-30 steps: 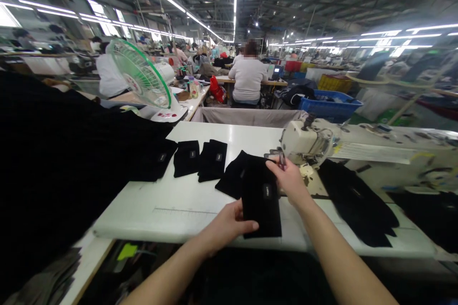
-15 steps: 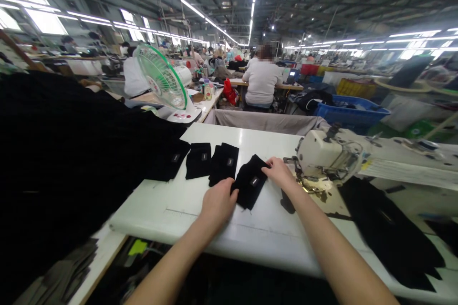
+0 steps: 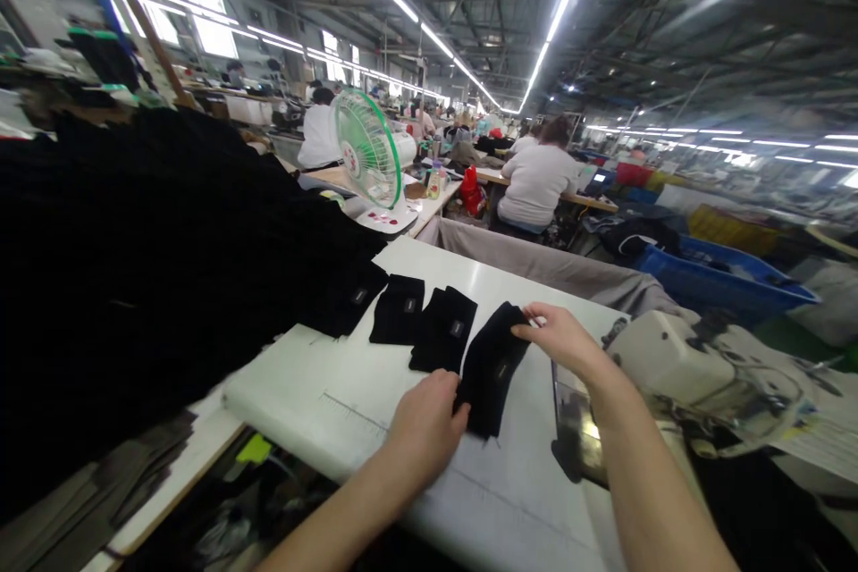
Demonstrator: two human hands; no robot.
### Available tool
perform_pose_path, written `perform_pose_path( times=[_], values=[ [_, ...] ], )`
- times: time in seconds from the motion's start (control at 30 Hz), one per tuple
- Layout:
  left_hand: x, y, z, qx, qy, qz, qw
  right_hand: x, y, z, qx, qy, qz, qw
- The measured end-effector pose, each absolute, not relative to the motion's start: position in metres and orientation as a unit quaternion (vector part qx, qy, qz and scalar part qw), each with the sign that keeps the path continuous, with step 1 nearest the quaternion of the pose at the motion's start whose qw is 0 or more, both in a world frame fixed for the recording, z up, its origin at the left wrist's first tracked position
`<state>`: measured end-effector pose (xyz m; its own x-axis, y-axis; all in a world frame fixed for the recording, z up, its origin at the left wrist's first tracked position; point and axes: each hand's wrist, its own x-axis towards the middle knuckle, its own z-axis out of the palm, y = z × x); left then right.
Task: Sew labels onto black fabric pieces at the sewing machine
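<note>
A black fabric piece (image 3: 492, 375) with a small label lies at a slant on the white sewing table (image 3: 322, 393). My left hand (image 3: 429, 420) pinches its left edge between thumb and fingers. At the upper right corner, my right hand (image 3: 559, 340) has the cloth between thumb and fingertips. The piece looks slightly curved. To its left rest another labelled black piece (image 3: 442, 335), a smaller one (image 3: 397, 317), and one more at the edge of a big black cloth heap (image 3: 167, 259). The sewing machine (image 3: 690, 366) stands right of my right hand, partly behind that forearm.
A grey cloth trough (image 3: 536, 255) runs along the table's far edge. Beyond it are a green fan (image 3: 368, 147), a red bag (image 3: 473, 194), a seated person in a light top (image 3: 542, 183) and a blue crate (image 3: 730, 277). Black fabric (image 3: 770, 500) lies under the machine.
My view has turned left and tilted, so the table and machine appear farther right and lower. Both hands keep hold of the same black piece, whose label now faces me less squarely.
</note>
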<state>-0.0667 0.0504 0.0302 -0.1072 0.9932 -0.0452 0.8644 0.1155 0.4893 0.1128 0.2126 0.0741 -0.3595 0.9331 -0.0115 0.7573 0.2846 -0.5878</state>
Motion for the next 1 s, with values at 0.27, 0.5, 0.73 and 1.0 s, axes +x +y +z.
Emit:
perform_pose_path(
  times=[0.27, 0.5, 0.73, 1.0],
  values=[
    [-0.093, 0.070, 0.054, 0.586, 0.778, 0.201, 0.102, 0.026, 0.268, 0.070, -0.535, -0.805, 0.242, 0.083],
    [-0.102, 0.076, 0.031, 0.552, 0.816, 0.158, 0.067, -0.015, 0.281, 0.046, -0.522, -0.801, 0.293, -0.002],
    [-0.101, 0.069, 0.013, 0.537, 0.792, 0.262, 0.125, 0.002, 0.282, 0.058, -0.503, -0.784, 0.359, -0.063],
    [-0.115, 0.057, 0.026, 0.489, 0.765, 0.367, 0.205, -0.010, 0.287, 0.103, -0.444, -0.823, 0.354, -0.012]
  ],
)
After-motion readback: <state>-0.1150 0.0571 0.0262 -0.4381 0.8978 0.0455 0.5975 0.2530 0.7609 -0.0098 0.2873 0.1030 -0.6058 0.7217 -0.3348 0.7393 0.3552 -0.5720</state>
